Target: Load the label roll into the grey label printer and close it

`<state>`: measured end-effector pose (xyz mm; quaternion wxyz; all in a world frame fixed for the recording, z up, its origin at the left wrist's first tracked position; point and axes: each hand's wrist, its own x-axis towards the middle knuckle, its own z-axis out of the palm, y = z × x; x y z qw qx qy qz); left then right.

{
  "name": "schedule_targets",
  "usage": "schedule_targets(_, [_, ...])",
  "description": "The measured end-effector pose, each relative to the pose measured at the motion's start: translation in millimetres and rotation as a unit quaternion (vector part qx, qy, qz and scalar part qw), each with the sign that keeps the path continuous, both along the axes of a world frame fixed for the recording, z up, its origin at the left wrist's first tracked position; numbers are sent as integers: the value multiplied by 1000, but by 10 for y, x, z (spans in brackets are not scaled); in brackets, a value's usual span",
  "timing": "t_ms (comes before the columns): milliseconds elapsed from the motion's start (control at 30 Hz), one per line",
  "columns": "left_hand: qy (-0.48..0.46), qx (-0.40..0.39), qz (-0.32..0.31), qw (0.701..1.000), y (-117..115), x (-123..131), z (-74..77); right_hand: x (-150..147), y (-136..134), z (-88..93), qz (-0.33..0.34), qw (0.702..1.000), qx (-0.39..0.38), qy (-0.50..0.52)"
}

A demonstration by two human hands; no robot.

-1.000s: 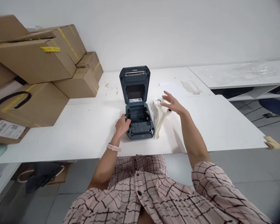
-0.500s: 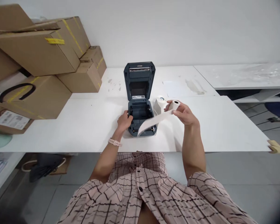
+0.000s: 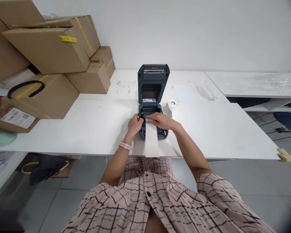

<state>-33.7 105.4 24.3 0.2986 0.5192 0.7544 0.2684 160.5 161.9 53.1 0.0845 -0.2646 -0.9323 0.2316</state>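
A dark grey label printer (image 3: pixel 152 94) stands on the white table (image 3: pixel 87 129) with its lid raised. My right hand (image 3: pixel 162 121) reaches into the open bay, fingers closed around a small paper roll that it mostly hides. From the roll a white paper strip (image 3: pixel 151 139) runs down over the printer's front to the table's near edge. My left hand (image 3: pixel 135 125), a pale watch on its wrist, grips the printer's left side. A second white roll (image 3: pixel 170 106) sits on the table just right of the printer.
Several cardboard boxes (image 3: pixel 48 51) are stacked at the table's left and back left. A sheet of paper (image 3: pixel 184 94) lies behind the printer to the right. Another white table (image 3: pixel 254 82) stands at the far right. A bag (image 3: pixel 42 168) lies on the floor under the table.
My right hand picked the small roll up off the table, carried it left with its strip trailing, and lowered it into the printer bay. My left hand stayed on the printer.
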Motion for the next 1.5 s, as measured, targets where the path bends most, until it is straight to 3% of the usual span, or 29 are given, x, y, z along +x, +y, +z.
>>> schedule_targets(200, [-66, 64, 16, 996, 29, 7, -164, 187, -488, -42, -17, 996, 22, 85])
schedule_targets(333, [-170, 83, -7, 982, 58, 0, -269, 382, -801, -75, -3, 996, 19, 87])
schedule_targets(500, [-232, 92, -3, 968, 56, 1, -274, 512, -1029, -147, 25, 998, -1, 64])
schedule_targets(667, [-268, 98, 2, 958, 40, 17, -232, 362, -1113, -314, -85, 987, 38, 131])
schedule_targets(900, [-315, 75, 3, 946, 24, 37, -172, 378, -1132, -459, -135, 967, 32, 212])
schedule_targets(1100, [-296, 54, -7, 954, 50, 38, -197, 416, -1131, -424, -129, 968, 16, 213])
schedule_targets(1400, [-366, 55, 18, 929, 71, 17, -260, 418, -1110, -458, -114, 970, 0, 215])
schedule_targets(1500, [-379, 64, 11, 923, 84, 8, -285, 488, -1140, -395, -105, 975, -17, 194])
